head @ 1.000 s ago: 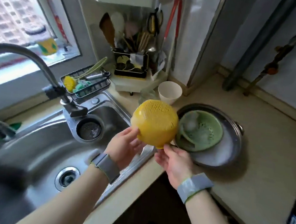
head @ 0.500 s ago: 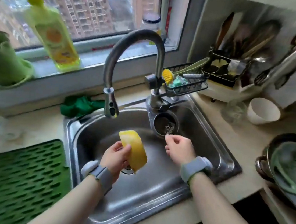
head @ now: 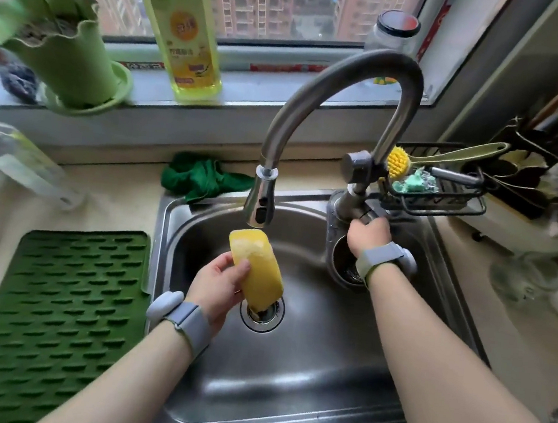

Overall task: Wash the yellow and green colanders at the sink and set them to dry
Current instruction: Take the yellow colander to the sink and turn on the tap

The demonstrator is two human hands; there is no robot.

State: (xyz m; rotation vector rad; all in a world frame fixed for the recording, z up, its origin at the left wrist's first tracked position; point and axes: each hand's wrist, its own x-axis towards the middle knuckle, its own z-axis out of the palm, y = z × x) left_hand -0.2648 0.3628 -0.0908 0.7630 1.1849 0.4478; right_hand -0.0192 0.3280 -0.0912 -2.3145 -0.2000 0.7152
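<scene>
Your left hand (head: 218,282) grips the yellow colander (head: 257,271) by its side, fingers curled round it, and holds it tilted on edge over the sink (head: 287,384), above the drain (head: 261,313) and just below the faucet (head: 345,91) spout. Your right hand (head: 368,232) is at the back right corner of the sink, fingers curled over the faucet handle (head: 361,213) at the base of the tap. Your two hands are well apart, each with a grey band on the wrist.

A green drying mat (head: 52,325) lies on the tabletop (head: 114,194) along the sink's left edge. A crumpled green cloth (head: 202,175) sits at the sink's back left corner. On the windowsill behind stand a green plant pot (head: 63,54) and a yellow soap bottle (head: 183,29). A black wire caddy (head: 445,191) hangs off the faucet to the right, holding a yellow-headed brush (head: 400,160). The green colander cannot be seen here.
</scene>
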